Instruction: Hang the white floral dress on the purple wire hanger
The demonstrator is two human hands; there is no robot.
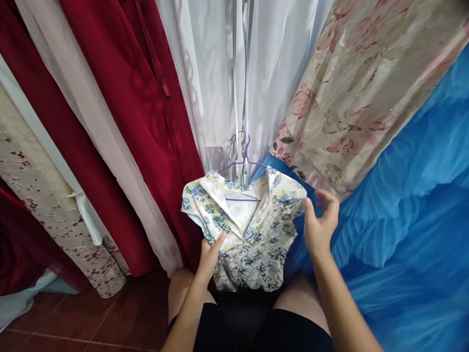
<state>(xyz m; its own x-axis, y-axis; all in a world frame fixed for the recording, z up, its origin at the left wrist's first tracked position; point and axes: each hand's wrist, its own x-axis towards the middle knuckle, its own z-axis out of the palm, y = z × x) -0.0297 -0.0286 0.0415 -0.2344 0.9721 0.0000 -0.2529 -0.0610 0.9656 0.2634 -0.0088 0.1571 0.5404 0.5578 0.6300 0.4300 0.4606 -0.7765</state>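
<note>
A small cream shirt with blue flower print hangs on a thin purple wire hanger, collar open toward me. My left hand grips the shirt's left front edge, thumb on top of the cloth. My right hand hovers just off the shirt's right shoulder, fingers apart and curled, holding nothing. The hanger's hook rests among white hanging strips. The shirt's hem falls over my lap.
Hanging fabrics surround the shirt: dark red cloth, sheer white curtain, a pink-flowered cream cloth and blue tulle at the right. A speckled beige cloth hangs at left. Reddish floor tiles lie below.
</note>
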